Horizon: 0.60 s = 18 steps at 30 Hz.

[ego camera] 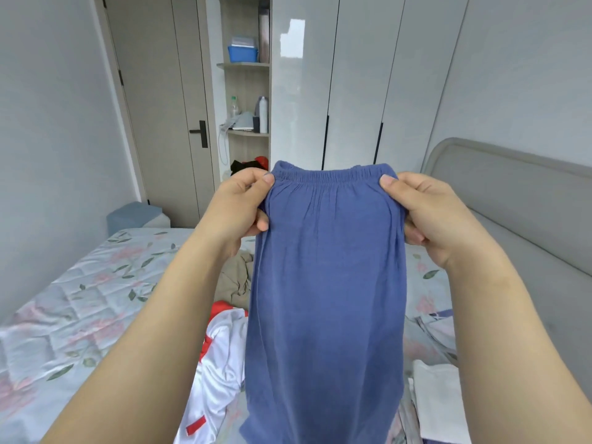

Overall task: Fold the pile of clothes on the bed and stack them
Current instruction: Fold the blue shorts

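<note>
- The blue garment [323, 283] fills the centre of the frame. Its lower end runs off the bottom edge, so I cannot tell its length.
- It hides part of the white-and-red garment [221, 363] and the beige garment [235, 277] on the bed [80, 299].
- At lower right I see folded pale clothes [439, 398], partly covered by the right forearm.
- The left hand [238, 203] pinches the waistband's left end, thumb on the near side.
- The right hand [429, 213] grips the right end likewise, both arms raised forward, the garment hanging above the bed.
</note>
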Motion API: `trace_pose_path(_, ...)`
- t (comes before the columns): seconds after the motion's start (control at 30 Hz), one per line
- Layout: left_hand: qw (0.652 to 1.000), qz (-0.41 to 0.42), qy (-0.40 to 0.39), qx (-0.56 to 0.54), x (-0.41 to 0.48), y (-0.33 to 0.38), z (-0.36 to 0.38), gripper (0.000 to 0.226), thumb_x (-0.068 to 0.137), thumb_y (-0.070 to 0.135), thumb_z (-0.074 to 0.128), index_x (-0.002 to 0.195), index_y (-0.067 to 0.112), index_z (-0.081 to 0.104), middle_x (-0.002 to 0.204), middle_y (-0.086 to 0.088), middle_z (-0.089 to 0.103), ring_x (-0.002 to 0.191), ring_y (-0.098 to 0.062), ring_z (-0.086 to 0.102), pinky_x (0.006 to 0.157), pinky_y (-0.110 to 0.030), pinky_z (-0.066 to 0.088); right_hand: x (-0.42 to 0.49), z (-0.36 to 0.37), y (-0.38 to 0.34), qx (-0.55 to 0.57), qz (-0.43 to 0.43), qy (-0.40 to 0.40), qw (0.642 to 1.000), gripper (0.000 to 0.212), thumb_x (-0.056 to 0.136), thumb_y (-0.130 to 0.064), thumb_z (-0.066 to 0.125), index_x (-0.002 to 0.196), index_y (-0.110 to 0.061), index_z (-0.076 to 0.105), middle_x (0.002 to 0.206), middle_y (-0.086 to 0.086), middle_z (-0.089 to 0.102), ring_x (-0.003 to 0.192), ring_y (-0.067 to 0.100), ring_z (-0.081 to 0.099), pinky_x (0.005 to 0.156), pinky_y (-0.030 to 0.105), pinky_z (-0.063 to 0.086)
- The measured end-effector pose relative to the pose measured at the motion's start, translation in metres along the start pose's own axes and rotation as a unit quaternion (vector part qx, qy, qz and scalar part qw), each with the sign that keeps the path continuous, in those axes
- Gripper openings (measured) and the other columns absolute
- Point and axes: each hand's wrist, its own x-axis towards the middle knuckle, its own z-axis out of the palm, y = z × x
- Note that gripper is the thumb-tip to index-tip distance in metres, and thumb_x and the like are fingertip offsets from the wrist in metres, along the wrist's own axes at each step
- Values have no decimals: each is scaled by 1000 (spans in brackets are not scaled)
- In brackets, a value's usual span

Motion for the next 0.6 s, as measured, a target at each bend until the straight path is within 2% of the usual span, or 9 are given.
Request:
trace_pose_path(0.1, 999, -22, 17, 42, 16, -16, 12, 23, 102, 23, 40, 88, 24, 58, 79, 5, 61, 37, -7, 56, 32, -15, 34, 17, 0, 17, -62, 24, 16, 998, 16, 96, -26, 54, 82, -18, 59, 68, 1, 54, 35, 10, 52, 38, 19, 38)
trace_pose_path(0.17, 998, -60, 11, 36, 32, -27, 23, 24, 103, 24, 37, 88, 24, 55, 95, 1, 62, 48, -13, 65, 34, -19, 45, 34, 1, 29, -44, 38, 39, 998, 8, 96, -19, 55, 89, -19, 59, 75, 3, 61, 48, 14, 64, 48, 23, 54)
trace_pose_path(0.2, 996, -78, 11, 28, 41, -31, 28, 24, 103, 24, 36, 89, 22, 54, 102, -3, 60, 54, -17, 67, 38, -24, 51, 45, 1, 36, -40, 40, 54, 997, 4, 95, -14, 56, 94, -17, 58, 79, 5, 62, 54, 16, 67, 56, 25, 58)
trace_pose_path(0.23, 996, -87, 17, 21, 51, -32, 33, 23, 103, 24, 35, 90, 19, 53, 107, -7, 58, 61, -20, 67, 41, -28, 55, 55, 0, 43, -43, 40, 66, 996, 9, 93, -9, 57, 99, -16, 57, 83, 8, 62, 61, 18, 67, 64, 27, 59)
trace_pose_path(0.33, 998, -37, 52, 11, 85, -24, 46, 22, 104, 22, 33, 95, 20, 53, 108, -7, 57, 74, -20, 65, 49, -30, 58, 86, -5, 53, -51, -1, 108, 993, 27, 86, -3, 65, 109, -15, 59, 90, 4, 64, 83, 20, 66, 83, 33, 54)
trace_pose_path(0.4, 999, -9, 45, 11, 103, -15, 53, 22, 104, 22, 34, 98, 20, 54, 103, -2, 56, 78, -19, 65, 52, -30, 59, 102, -11, 50, -72, -37, 126, 989, 18, 84, -4, 65, 98, -15, 65, 86, -1, 65, 83, 16, 61, 79, 29, 50)
trace_pose_path(0.47, 999, 16, 37, 5, 118, -8, 60, 21, 104, 21, 34, 98, 20, 55, 101, 0, 56, 79, -18, 65, 58, -31, 60, 116, -15, 43, -83, -64, 126, 986, 8, 85, -8, 65, 83, -15, 65, 78, -2, 63, 76, 13, 57, 72, 25, 48)
trace_pose_path(0.53, 998, 53, 32, 7, 131, -2, 66, 24, 104, 21, 33, 94, 24, 55, 102, 1, 59, 83, -15, 65, 72, -32, 59, 129, -19, 34, -85, -102, 146, 980, 15, 84, -11, 67, 74, -18, 57, 71, -7, 56, 65, 7, 50, 60, 14, 41)
trace_pose_path(0.6, 997, 74, 23, 1, 139, 3, 71, 26, 104, 20, 32, 91, 26, 54, 102, 2, 61, 85, -13, 66, 78, -32, 56, 138, -22, 27, -82, -137, 160, 974, 25, 83, -12, 68, 70, -20, 48, 67, -11, 49, 60, 3, 42, 52, 8, 34)
